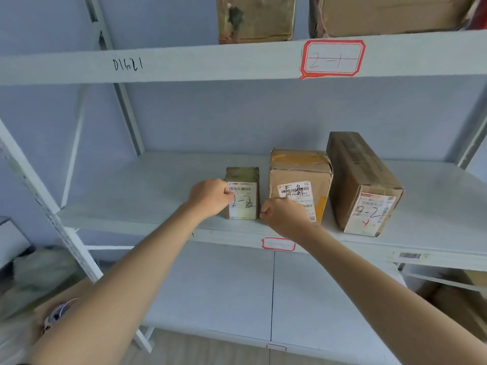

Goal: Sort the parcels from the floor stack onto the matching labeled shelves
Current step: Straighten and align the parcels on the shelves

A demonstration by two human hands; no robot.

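A small brown parcel (pixel 243 204) stands upright near the front of the middle shelf (pixel 131 191), and its white label reads "2-2". My left hand (pixel 208 197) is curled against the parcel's left front edge and grips it. My right hand (pixel 284 217) is a loose fist just beside the parcel's lower right corner; whether it touches is unclear. To the right stand a medium parcel (pixel 297 167) with a handwritten label and a long parcel (pixel 363 185) marked "2-2".
A red-framed tag (pixel 278 244) sits on the middle shelf's front edge. The upper shelf's tag (pixel 332 58) reads "2-1", with two parcels (pixel 255 18) (pixel 390 14) above it. A slanted upright (pixel 39 196) stands at left. More boxes (pixel 461 306) lie low right.
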